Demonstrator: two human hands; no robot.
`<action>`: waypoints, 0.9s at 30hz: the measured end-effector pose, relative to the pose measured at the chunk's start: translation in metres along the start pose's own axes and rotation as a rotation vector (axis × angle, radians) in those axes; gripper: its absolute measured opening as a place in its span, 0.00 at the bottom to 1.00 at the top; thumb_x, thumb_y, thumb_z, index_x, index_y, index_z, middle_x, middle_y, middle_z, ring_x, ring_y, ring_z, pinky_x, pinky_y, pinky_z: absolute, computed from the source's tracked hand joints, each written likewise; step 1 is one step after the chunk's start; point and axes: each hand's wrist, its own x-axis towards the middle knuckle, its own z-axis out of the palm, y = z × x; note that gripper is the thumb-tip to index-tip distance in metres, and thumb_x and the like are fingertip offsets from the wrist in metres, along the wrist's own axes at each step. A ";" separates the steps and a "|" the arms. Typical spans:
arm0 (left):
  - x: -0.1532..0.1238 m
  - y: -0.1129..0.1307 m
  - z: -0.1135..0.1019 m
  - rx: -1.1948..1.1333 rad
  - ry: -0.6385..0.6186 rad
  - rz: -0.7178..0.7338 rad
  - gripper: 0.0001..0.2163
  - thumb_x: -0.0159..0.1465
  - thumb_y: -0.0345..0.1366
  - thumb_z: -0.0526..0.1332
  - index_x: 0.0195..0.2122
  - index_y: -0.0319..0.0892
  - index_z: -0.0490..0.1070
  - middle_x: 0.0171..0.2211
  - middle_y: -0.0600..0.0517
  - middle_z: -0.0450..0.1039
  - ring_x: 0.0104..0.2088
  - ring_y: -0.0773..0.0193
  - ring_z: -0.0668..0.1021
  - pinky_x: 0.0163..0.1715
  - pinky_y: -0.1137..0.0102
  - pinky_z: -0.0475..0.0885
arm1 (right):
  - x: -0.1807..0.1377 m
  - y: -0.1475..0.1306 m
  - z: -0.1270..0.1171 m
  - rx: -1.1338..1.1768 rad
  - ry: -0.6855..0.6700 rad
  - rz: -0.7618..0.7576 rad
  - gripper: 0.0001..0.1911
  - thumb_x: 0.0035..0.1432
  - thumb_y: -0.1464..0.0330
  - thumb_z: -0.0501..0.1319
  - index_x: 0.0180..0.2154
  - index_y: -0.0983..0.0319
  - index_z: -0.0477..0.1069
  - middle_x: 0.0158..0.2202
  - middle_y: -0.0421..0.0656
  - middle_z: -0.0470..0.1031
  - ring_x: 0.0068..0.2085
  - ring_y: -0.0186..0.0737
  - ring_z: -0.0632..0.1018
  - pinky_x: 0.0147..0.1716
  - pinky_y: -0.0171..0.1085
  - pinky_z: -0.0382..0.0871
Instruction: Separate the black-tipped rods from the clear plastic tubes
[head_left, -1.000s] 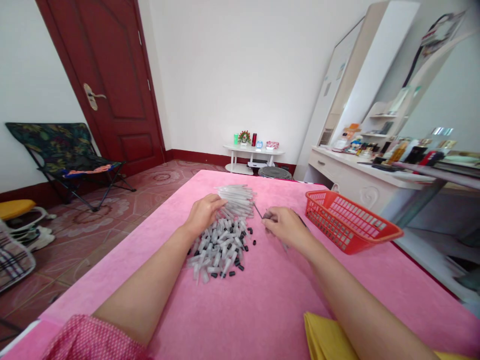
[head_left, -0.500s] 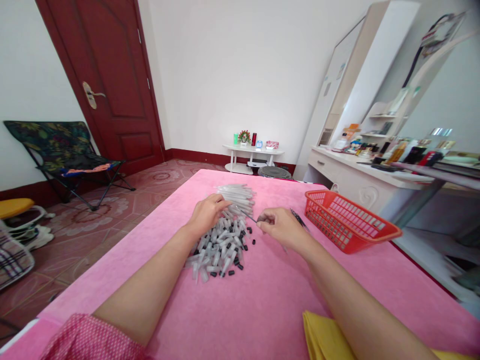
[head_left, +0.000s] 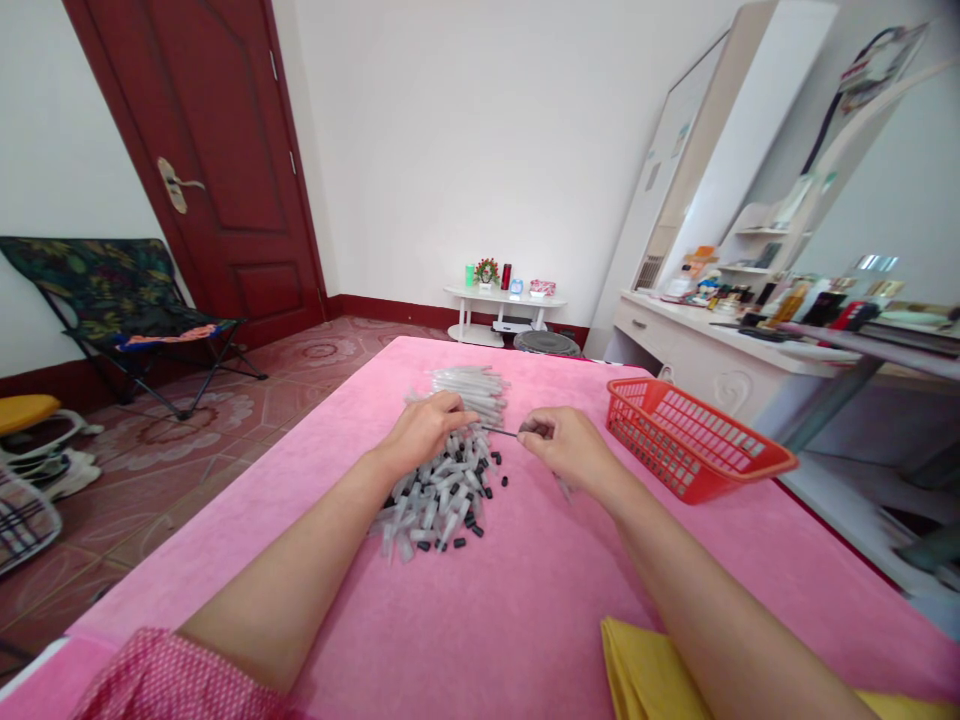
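Observation:
A thin dark rod that looks like a pen refill [head_left: 499,431] spans the gap between my two hands, nearly level. My left hand [head_left: 431,428] pinches its left end above the pile. The fingers of my right hand [head_left: 559,440] are closed on the other end. Under and below my left hand lies a heap of clear pen caps [head_left: 446,500], mixed with small black plugs [head_left: 505,481]. Beyond it, long clear tubes [head_left: 472,385] lie side by side. A blurred translucent piece [head_left: 563,488] shows just below my right hand; what it is, I cannot tell.
A red plastic basket [head_left: 697,440] stands on the pink cloth [head_left: 480,630] at the right. Folded yellow cloth [head_left: 645,665] lies under my right forearm. Past the table are a folding chair [head_left: 142,300], a low white stand [head_left: 480,335] and a dressing table [head_left: 690,325].
The rod has turned from slanting to nearly level. My left hand has shifted slightly right and down, and the dark pen-like item beside my right hand is no longer visible.

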 end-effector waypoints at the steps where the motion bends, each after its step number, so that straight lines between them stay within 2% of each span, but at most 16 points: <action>1: 0.001 0.002 0.000 -0.012 -0.004 0.016 0.21 0.58 0.25 0.51 0.48 0.50 0.71 0.36 0.49 0.69 0.38 0.61 0.71 0.35 0.70 0.65 | 0.000 0.000 0.000 -0.005 0.010 0.004 0.09 0.50 0.68 0.56 0.28 0.60 0.75 0.26 0.40 0.75 0.28 0.36 0.74 0.27 0.31 0.61; 6: 0.002 0.004 0.002 -0.058 0.002 0.033 0.20 0.58 0.25 0.52 0.49 0.50 0.71 0.35 0.49 0.70 0.38 0.61 0.72 0.35 0.69 0.66 | -0.001 -0.003 -0.001 0.009 0.103 0.025 0.08 0.51 0.66 0.57 0.29 0.58 0.75 0.29 0.40 0.77 0.31 0.37 0.75 0.29 0.32 0.63; 10: -0.001 -0.001 0.003 -0.091 0.041 -0.005 0.18 0.59 0.26 0.53 0.47 0.48 0.72 0.35 0.49 0.71 0.38 0.61 0.72 0.35 0.69 0.66 | -0.001 -0.007 -0.004 0.122 0.214 0.009 0.07 0.51 0.66 0.59 0.31 0.59 0.75 0.33 0.41 0.78 0.34 0.38 0.76 0.35 0.34 0.65; 17: 0.000 -0.004 0.007 -0.275 0.205 -0.134 0.13 0.61 0.32 0.55 0.45 0.45 0.74 0.34 0.48 0.72 0.35 0.63 0.73 0.35 0.69 0.67 | -0.001 -0.015 -0.006 0.358 0.382 -0.052 0.09 0.48 0.67 0.61 0.34 0.62 0.74 0.31 0.42 0.77 0.33 0.38 0.76 0.36 0.35 0.67; 22: 0.004 -0.001 0.010 -0.450 0.265 -0.179 0.12 0.60 0.34 0.57 0.42 0.43 0.75 0.33 0.48 0.73 0.34 0.62 0.74 0.36 0.68 0.68 | -0.003 -0.024 -0.009 0.456 0.431 -0.099 0.10 0.48 0.67 0.62 0.35 0.63 0.73 0.32 0.43 0.77 0.33 0.37 0.75 0.36 0.36 0.68; 25: 0.009 -0.001 0.010 -0.683 0.394 -0.308 0.11 0.59 0.34 0.58 0.39 0.40 0.76 0.33 0.47 0.75 0.34 0.61 0.75 0.37 0.67 0.68 | -0.003 -0.023 -0.008 0.557 0.456 -0.107 0.16 0.50 0.65 0.61 0.42 0.64 0.69 0.33 0.44 0.76 0.33 0.37 0.75 0.35 0.35 0.68; 27: 0.011 -0.002 0.009 -0.876 0.479 -0.448 0.12 0.58 0.36 0.59 0.39 0.38 0.75 0.29 0.48 0.74 0.31 0.63 0.75 0.35 0.68 0.69 | -0.001 -0.019 -0.005 0.585 0.440 -0.093 0.17 0.53 0.64 0.59 0.43 0.65 0.68 0.34 0.45 0.75 0.34 0.37 0.75 0.35 0.35 0.68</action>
